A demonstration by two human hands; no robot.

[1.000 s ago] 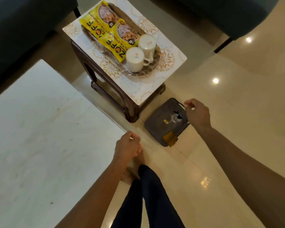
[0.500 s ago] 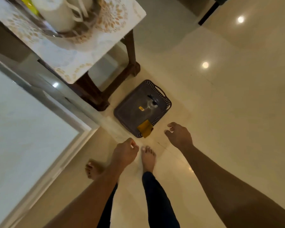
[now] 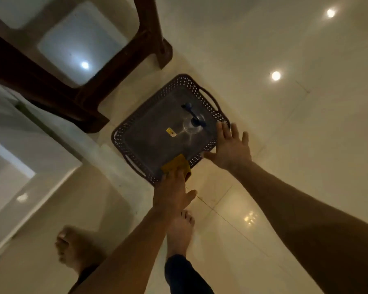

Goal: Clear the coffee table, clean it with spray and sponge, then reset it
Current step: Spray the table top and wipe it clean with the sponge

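A dark perforated basket (image 3: 149, 145) with side handles stands on the floor. Inside it stands a clear spray bottle (image 3: 193, 124) with a blue trigger head, seen from above. A yellow sponge (image 3: 175, 163) lies at the basket's near corner. My left hand (image 3: 172, 194) reaches down with its fingertips on the sponge; how the fingers lie on it is blurred. My right hand (image 3: 231, 146) is spread flat, fingers straight, over the basket's right rim beside the bottle, holding nothing.
A dark wooden stool (image 3: 106, 81) stands just beyond the basket at upper left. The white coffee table's edge (image 3: 40, 183) runs along the left. My bare feet (image 3: 180, 232) stand on the glossy tiled floor (image 3: 285, 124) below the basket.
The view has dropped closer to the floor. Both hands moved forward to the basket: the left onto the sponge, the right opened out over the right rim.
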